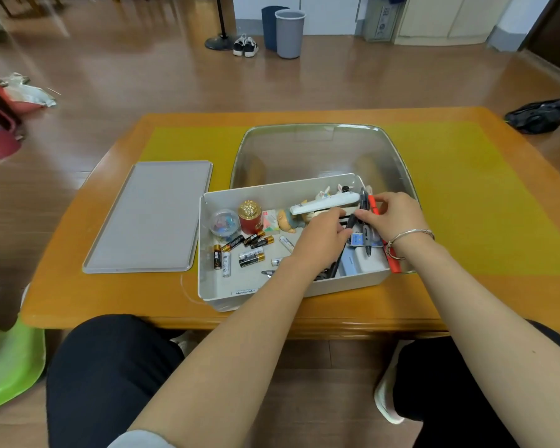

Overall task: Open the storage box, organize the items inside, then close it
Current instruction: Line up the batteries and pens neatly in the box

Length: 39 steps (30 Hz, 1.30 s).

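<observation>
Storage box (207, 253): open on tabletop (78, 295), beneath both hands.
Lid (152, 218): flat, well left of left hand.
Left hand (320, 240): fingers curled around black pen (349, 223).
Right hand (398, 215): pinching red pen (373, 203).

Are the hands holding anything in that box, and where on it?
Both hands meet on a black pen: the right hand pinches its upper part, and the left hand grips it lower down. The exact finger contact is hard to see.
</observation>
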{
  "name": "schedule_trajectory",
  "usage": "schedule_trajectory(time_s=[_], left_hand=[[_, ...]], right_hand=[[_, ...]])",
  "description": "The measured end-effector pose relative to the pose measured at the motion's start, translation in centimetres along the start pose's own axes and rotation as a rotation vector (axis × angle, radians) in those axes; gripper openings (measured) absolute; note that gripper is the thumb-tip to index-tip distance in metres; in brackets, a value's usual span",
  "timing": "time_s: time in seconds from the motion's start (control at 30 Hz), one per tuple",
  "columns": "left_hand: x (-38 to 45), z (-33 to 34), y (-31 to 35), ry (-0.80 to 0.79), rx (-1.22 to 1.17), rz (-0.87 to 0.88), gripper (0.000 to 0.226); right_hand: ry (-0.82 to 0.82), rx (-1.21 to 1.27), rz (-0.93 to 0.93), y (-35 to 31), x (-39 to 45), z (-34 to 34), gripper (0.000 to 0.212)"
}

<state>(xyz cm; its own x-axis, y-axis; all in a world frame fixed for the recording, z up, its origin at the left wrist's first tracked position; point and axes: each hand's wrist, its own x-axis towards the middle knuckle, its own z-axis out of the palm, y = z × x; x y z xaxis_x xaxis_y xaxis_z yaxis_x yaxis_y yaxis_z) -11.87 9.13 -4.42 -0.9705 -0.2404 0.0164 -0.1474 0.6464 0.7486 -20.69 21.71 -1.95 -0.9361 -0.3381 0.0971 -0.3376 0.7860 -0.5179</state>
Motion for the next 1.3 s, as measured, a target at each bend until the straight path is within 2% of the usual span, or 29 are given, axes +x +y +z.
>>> schedule_trajectory(time_s=[0.07,0.37,0.5,0.57,0.63,0.77,0.87,0.97,1.1,1.3], left_hand=[[0.1,0.1,-0.1,0.005,0.005,-0.026,0.036],[-0.6,-0.2,-0.3,-0.071,0.059,-0.058,0.037],[-1.2,-0.5,-0.4,-0.094,0.084,-0.085,0.032],[-1.4,-0.7,-0.4,-0.098,0.081,-0.095,0.025],[-1.5,-0.9,-0.4,-0.114,0.088,-0.108,0.019],[-1.9,-1.2,-1.1,-0.189,0.109,-0.145,0.034],[-2.2,-1.4,-1.5,-0.286,0.158,-0.145,0.031],[-2.4,-1.4,-1.6,-0.342,0.183,-0.158,0.029],[-2.3,-1.7,-1.8,-0.308,0.194,-0.147,0.037],[-2.1,-2.5,-1.5,-0.269,0.161,-0.147,0.040]], right_hand=[[0.003,0.000,-0.004,0.0,-0.1,0.0,0.033],[0.019,-0.012,-0.010,-0.2,-0.2,0.2,0.030],[0.053,0.044,0.004,0.0,-0.4,0.2,0.055],[0.063,0.059,0.016,0.3,-0.6,0.2,0.057],[0.063,0.072,0.033,0.6,-0.7,0.1,0.053],[0.077,0.087,0.029,0.5,-0.4,0.0,0.040],[0.098,0.090,0.013,0.2,0.1,-0.1,0.031],[0.098,0.153,0.039,0.0,0.7,-0.2,0.044],[0.056,0.157,0.060,0.3,0.3,-0.3,0.066],[0.052,0.044,0.013,0.6,-1.2,0.1,0.067]])
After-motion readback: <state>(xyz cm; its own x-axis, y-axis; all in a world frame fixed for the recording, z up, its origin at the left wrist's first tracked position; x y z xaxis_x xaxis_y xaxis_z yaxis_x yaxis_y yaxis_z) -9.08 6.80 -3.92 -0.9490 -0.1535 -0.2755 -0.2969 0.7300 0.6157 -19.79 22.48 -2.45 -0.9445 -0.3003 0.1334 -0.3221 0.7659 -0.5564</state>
